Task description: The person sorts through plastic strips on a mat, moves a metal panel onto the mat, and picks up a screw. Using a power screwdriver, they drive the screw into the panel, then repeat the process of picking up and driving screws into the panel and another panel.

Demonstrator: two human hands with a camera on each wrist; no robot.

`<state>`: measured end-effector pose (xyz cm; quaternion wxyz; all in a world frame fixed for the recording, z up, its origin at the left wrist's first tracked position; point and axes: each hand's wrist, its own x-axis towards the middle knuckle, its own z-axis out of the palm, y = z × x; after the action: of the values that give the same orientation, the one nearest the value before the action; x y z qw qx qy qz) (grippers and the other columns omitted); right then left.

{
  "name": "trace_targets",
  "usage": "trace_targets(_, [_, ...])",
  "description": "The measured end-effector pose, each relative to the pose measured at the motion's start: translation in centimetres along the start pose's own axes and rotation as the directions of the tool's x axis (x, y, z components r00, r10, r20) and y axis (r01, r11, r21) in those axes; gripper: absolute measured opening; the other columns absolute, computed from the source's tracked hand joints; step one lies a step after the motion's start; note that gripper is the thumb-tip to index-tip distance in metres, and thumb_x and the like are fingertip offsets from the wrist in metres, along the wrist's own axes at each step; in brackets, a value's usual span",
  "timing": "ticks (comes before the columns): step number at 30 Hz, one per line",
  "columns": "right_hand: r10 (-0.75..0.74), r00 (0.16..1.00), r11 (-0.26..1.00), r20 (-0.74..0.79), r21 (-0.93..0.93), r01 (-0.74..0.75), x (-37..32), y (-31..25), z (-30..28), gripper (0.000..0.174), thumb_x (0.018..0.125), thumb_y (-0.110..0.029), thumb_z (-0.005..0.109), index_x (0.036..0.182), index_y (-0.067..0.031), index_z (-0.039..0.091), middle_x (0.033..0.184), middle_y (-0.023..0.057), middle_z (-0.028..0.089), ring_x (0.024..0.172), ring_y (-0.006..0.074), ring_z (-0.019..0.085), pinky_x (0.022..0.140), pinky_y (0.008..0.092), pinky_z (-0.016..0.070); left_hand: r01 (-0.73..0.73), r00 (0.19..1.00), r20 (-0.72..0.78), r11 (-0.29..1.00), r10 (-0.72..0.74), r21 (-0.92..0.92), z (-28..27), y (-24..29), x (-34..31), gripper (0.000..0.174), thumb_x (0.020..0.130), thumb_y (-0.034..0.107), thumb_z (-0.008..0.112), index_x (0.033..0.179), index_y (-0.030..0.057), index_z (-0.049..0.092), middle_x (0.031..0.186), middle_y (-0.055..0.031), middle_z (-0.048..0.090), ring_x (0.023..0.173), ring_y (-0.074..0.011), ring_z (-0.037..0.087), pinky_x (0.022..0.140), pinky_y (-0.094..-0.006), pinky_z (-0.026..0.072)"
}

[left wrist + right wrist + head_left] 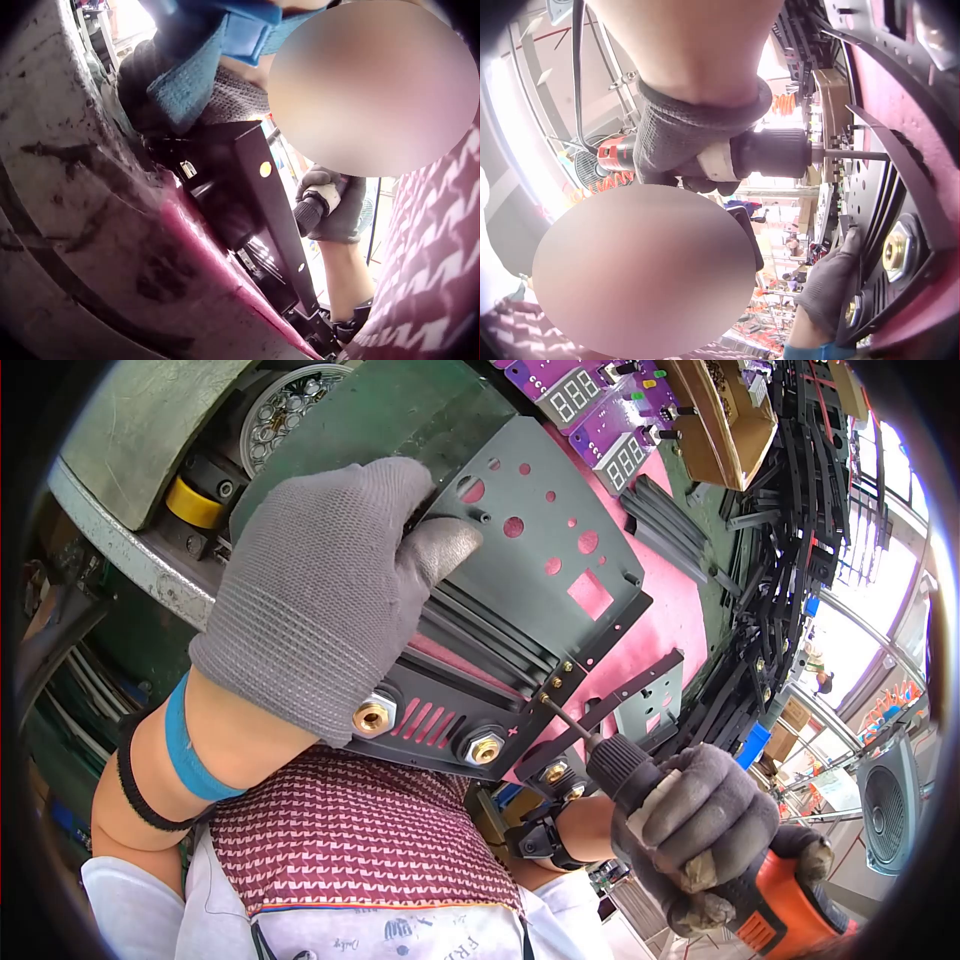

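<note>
My gloved left hand point(310, 570) holds a dark metal housing point(535, 510), its thumb lying on the panel with round and square cutouts. Below that panel, the housing's slotted front plate carries two brass fittings with hex nuts, one a brass fitting point(483, 749) near the corner. My gloved right hand point(705, 815) grips an orange and black power screwdriver point(622, 770) around its body behind the chuck. Its long bit point(859, 155) reaches the corner edge, at one of several small brass screws point(557, 682). In the left wrist view, the housing point(244, 191) stands over pink foam.
Pink foam sheet point(660, 595) lies under the housing on a green bench. Purple circuit boards point(600, 420) with digit displays and a cardboard box point(715, 430) sit at the far side. Black metal parts point(790, 530) pile up along the right. Another perforated panel point(650, 700) lies beside the bit.
</note>
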<state>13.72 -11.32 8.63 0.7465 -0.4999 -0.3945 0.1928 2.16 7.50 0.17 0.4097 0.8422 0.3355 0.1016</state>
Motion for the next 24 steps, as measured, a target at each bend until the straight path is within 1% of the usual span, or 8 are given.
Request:
trace_targets(2, [-0.015, 1.0, 1.0, -0.024, 0.003, 0.015, 0.3, 0.3, -0.5, 0.025, 0.067, -0.017, 0.078, 0.067, -0.0116, 0.053, 0.05, 0.0013, 0.053, 0.041, 0.0132, 0.054, 0.041, 0.0245, 0.0513, 0.017, 1.0, 0.007, 0.999, -0.017, -0.027, 0.0, 0.1, 0.0, 0.031, 0.086, 0.028, 0.064, 0.082, -0.0029, 0.059, 0.065, -0.0147, 0.057, 0.056, -0.0236, 0.057, 0.054, -0.0327, 0.0443])
trace_targets(3, [0.025, 0.991, 0.999, 0.13, 0.036, -0.03, 0.7, 0.4, -1.5, 0.026, 0.067, -0.017, 0.078, 0.066, -0.0119, 0.052, 0.05, 0.0013, 0.053, 0.042, 0.0134, 0.054, 0.042, 0.0247, 0.0517, 0.017, 1.0, 0.008, 0.999, -0.017, -0.027, 0.1, 0.0, 0.0, 0.031, 0.086, 0.028, 0.064, 0.082, -0.0029, 0.059, 0.065, -0.0147, 0.057, 0.056, -0.0236, 0.057, 0.054, -0.0327, 0.0443])
trace_targets(4, [0.055, 0.957, 0.995, 0.284, 0.063, -0.076, 0.9, 0.4, -2.1, 0.027, 0.067, -0.017, 0.078, 0.064, -0.0122, 0.052, 0.05, 0.0012, 0.053, 0.043, 0.0137, 0.055, 0.042, 0.0249, 0.052, -0.001, 1.0, -0.011, 1.0, 0.001, -0.024, 0.2, 0.0, -0.1, 0.031, 0.086, 0.027, 0.064, 0.082, -0.003, 0.059, 0.065, -0.0146, 0.057, 0.056, -0.0228, 0.057, 0.055, -0.0324, 0.0446])
trace_targets(9, [0.072, 0.942, 0.994, 0.329, 0.051, -0.094, 1.2, 0.2, -2.7, 0.027, 0.067, -0.017, 0.079, 0.065, -0.0123, 0.052, 0.051, 0.0014, 0.054, 0.043, 0.0139, 0.055, 0.042, 0.0251, 0.0522, -0.022, 0.999, -0.024, 1.0, 0.022, -0.007, 0.3, -0.2, -0.1, 0.03, 0.086, 0.027, 0.064, 0.083, -0.0029, 0.059, 0.066, -0.0147, 0.058, 0.057, -0.0223, 0.058, 0.055, -0.0323, 0.0454])
trace_targets(19, [0.12, 0.89, 0.99, 0.439, 0.016, -0.141, 1.7, -0.1, -2.8, 0.027, 0.067, -0.018, 0.079, 0.066, -0.0123, 0.052, 0.053, 0.0018, 0.055, 0.044, 0.0142, 0.056, 0.043, 0.0255, 0.0528, 0.003, 1.0, -0.008, 1.0, -0.003, 0.011, 0.4, -0.1, -0.1, 0.033, 0.086, 0.032, 0.063, 0.083, -0.0014, 0.06, 0.068, -0.0143, 0.058, 0.059, -0.0257, 0.059, 0.057, -0.0339, 0.0462])
trace_targets(20, [0.12, 0.89, 0.99, 0.439, 0.017, -0.142, 1.6, -0.1, -2.6, 0.027, 0.067, -0.018, 0.079, 0.066, -0.0123, 0.052, 0.053, 0.0018, 0.055, 0.044, 0.0142, 0.056, 0.043, 0.0255, 0.0528, 0.011, 1.0, 0.004, 1.0, -0.011, 0.003, 0.4, -0.1, -0.1, 0.033, 0.086, 0.032, 0.063, 0.083, -0.0013, 0.06, 0.068, -0.0144, 0.058, 0.06, -0.0257, 0.059, 0.057, -0.0339, 0.0463])
trace_targets(22, [0.145, 0.928, 0.987, 0.343, 0.021, -0.162, 1.4, -0.1, -2.2, 0.028, 0.066, -0.018, 0.08, 0.065, -0.0123, 0.053, 0.054, 0.0026, 0.057, 0.044, 0.0147, 0.057, 0.045, 0.0259, 0.0537, 0.003, 1.0, -0.008, 1.0, -0.003, 0.012, 0.5, -0.2, -0.1, 0.033, 0.086, 0.032, 0.063, 0.083, -0.0012, 0.06, 0.068, -0.0144, 0.058, 0.06, -0.0258, 0.06, 0.057, -0.0339, 0.0464])
trace_targets(24, [0.131, 0.937, 0.987, 0.323, 0.044, -0.153, 1.1, 0.1, -2.3, 0.028, 0.066, -0.018, 0.081, 0.065, -0.012, 0.053, 0.054, 0.003, 0.057, 0.045, 0.0149, 0.057, 0.046, 0.026, 0.0539, -0.006, 1.0, -0.022, 1.0, 0.006, 0.022, 0.5, -0.2, -0.1, 0.034, 0.086, 0.032, 0.062, 0.083, -0.0011, 0.06, 0.068, -0.0143, 0.058, 0.06, -0.0258, 0.06, 0.057, -0.0338, 0.0465])
